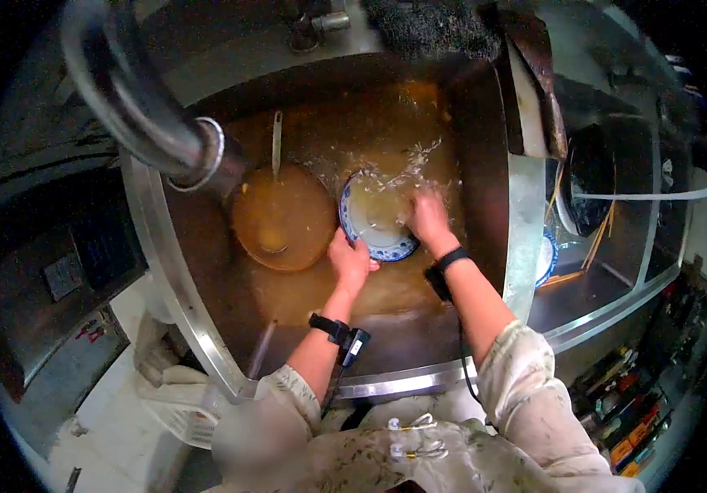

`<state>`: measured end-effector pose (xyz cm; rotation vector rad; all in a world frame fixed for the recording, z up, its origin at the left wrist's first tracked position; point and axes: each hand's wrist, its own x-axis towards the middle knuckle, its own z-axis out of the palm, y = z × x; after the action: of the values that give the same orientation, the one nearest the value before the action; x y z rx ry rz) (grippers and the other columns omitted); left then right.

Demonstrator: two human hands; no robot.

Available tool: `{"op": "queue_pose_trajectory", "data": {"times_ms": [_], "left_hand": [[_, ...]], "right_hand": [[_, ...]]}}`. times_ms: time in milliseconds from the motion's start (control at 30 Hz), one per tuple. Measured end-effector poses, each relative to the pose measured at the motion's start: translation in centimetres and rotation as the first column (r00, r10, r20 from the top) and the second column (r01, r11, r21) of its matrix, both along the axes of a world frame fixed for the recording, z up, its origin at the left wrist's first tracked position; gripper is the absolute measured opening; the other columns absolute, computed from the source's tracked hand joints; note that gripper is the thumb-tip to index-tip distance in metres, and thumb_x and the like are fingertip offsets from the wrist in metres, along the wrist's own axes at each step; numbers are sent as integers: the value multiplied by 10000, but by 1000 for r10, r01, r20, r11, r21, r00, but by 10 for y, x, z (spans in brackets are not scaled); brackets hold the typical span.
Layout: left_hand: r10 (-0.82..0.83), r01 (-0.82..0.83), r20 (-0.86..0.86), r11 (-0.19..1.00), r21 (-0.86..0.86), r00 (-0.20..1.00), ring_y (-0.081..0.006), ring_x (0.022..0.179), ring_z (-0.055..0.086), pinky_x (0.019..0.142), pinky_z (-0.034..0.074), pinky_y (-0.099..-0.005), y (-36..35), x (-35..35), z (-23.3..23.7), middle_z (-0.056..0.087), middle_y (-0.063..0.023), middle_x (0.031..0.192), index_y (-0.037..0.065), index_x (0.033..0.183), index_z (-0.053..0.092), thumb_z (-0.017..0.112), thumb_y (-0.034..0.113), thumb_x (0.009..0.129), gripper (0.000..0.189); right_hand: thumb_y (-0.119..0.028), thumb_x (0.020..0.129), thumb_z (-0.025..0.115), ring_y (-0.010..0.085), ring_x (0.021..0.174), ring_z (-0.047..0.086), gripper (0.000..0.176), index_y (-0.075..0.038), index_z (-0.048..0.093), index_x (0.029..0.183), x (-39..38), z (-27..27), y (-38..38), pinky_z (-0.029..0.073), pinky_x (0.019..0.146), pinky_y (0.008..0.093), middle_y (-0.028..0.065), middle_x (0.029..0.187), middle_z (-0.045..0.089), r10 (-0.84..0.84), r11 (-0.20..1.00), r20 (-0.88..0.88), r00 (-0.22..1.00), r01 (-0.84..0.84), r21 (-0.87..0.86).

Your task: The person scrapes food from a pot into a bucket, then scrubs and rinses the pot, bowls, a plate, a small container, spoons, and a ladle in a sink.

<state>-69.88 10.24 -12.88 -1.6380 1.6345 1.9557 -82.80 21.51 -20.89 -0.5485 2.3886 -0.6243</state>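
Note:
A white dish with a blue patterned rim (378,243) sits tilted at the surface of the brownish water in the sink (485,205). My left hand (350,260) grips its near left rim, with the thumb over the edge. Over the dish's right side is my right hand (429,215), its fingers smeared by motion, and water splashes up just beyond it. What the right fingers hold, if anything, I cannot tell. Left of the dish, a large round pan (283,218) lies under the water, with a ladle (277,140) resting in it, handle pointing away from me.
A thick curved pipe (144,103) hangs over the sink's left corner. In the right-hand basin are chopsticks (600,238), a blue-rimmed dish (545,256) and a dark pan (590,185). A white basket (185,415) stands below at the left. A tap (320,25) is at the back.

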Motion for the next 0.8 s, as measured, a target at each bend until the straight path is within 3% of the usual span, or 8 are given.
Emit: {"op": "queue_pose_trajectory", "data": {"times_ms": [133, 267, 367, 467, 533, 600, 733, 800], "left_hand": [[48, -48, 9, 999, 11, 999, -166, 544, 619, 443, 497, -289, 3, 15, -26, 645, -104, 883, -47, 1042, 555, 470, 13, 856, 213], [14, -11, 23, 991, -130, 1000, -129, 684, 548, 562, 445, -293, -6, 17, -25, 589, -34, 820, 45, 928, 594, 469, 281, 940, 267], [207, -217, 67, 914, 343, 976, -178, 783, 632, 602, 505, -273, -17, 0, 21, 612, -69, 881, 13, 1055, 590, 493, 426, 972, 432], [54, -45, -19, 945, 324, 998, -203, 849, 658, 713, 542, -304, -21, 0, 46, 644, -121, 1005, -16, 1233, 536, 484, 451, 973, 538], [-21, 14, -147, 999, -43, 989, -243, 1166, 550, 989, 429, -321, -24, 21, 41, 539, -178, 1289, -8, 1432, 367, 589, 335, 954, 629], [67, -59, -134, 996, 60, 989, -248, 1284, 444, 1085, 331, -327, -43, 42, 53, 435, -182, 1408, -7, 1462, 292, 656, 346, 908, 751], [12, 58, -326, 977, 206, 945, -243, 1247, 477, 1084, 354, -346, -58, 71, 79, 456, -172, 1386, -8, 1437, 318, 740, 301, 836, 798], [297, -80, -308, 824, 561, 904, -256, 1223, 497, 1060, 399, -388, -60, 83, 77, 473, -159, 1358, 1, 1381, 387, 782, 188, 769, 752]], "right_hand": [[-182, 733, 670, 435, 1034, 539, 417, -48, 649, 1128, 23, -2, -30, 448, 900, 481, 245, 1118, 596, 115, 976, -130, 985, -136, -170], [-520, 772, 585, 451, 1042, 536, 621, -63, 620, 1191, 33, 68, -16, 420, 948, 500, 237, 1109, 600, 281, 926, 336, 899, -161, -342], [-409, 792, 691, 398, 1068, 546, 575, -60, 584, 1236, 33, 107, -4, 441, 932, 447, 218, 1131, 592, 328, 918, 241, 914, -248, -308], [-257, 813, 746, 265, 1027, 604, 495, -15, 588, 1215, 27, 127, 1, 473, 880, 361, 152, 1097, 637, 332, 926, 162, 929, -288, -246], [-258, 827, 744, 179, 981, 609, 454, 11, 609, 1167, 15, 141, 24, 477, 878, 322, 94, 1059, 663, -42, 846, 686, 727, 391, -363], [-283, 862, 709, 121, 895, 601, 411, 23, 633, 1125, 19, 169, 12, 499, 806, 292, 48, 1003, 661, -97, 810, 666, 739, 448, -379], [-449, 953, 548, 168, 896, 640, 515, 20, 607, 1157, 27, 148, 2, 531, 821, 330, 107, 1033, 673, -101, 516, 966, 238, 843, -154], [-475, 969, 498, 198, 909, 650, 542, 8, 586, 1197, 33, 144, -5, 531, 855, 356, 134, 1065, 669, -108, 533, 963, 248, 832, -154]]}}
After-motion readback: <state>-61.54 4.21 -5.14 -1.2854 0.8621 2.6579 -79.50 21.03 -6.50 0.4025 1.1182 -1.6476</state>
